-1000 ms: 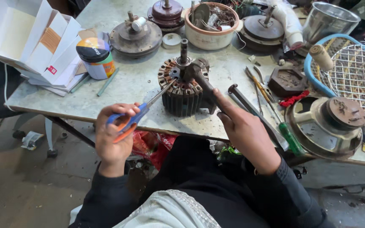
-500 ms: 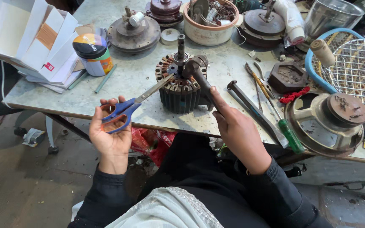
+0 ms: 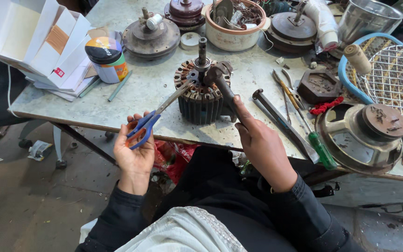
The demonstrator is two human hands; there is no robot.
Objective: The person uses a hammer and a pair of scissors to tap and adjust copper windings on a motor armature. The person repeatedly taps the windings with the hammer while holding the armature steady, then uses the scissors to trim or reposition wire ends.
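In the head view, the left hand [image 3: 135,151] is closed around the blue and orange handles of a pair of steel scissors [image 3: 157,116], held just off the near edge of the grey stone worktable [image 3: 150,91], with the blades reaching up to the top of a dark round ribbed fan-motor stator with copper windings [image 3: 201,95]. That stator stands near the middle of the near edge, its steel shaft upright. The right hand [image 3: 260,142] grips the dark handle of a hammer-like tool [image 3: 222,84] whose head rests against the stator's top beside the shaft (the blade tips meet the windings on the other side). A long steel bar [image 3: 283,123] lies just right of that hand, and a green-handled screwdriver [image 3: 316,144] beyond it. Toward the far left corner sits a round tin with a black lid [image 3: 106,58] beside folded white cartons [image 3: 38,39].
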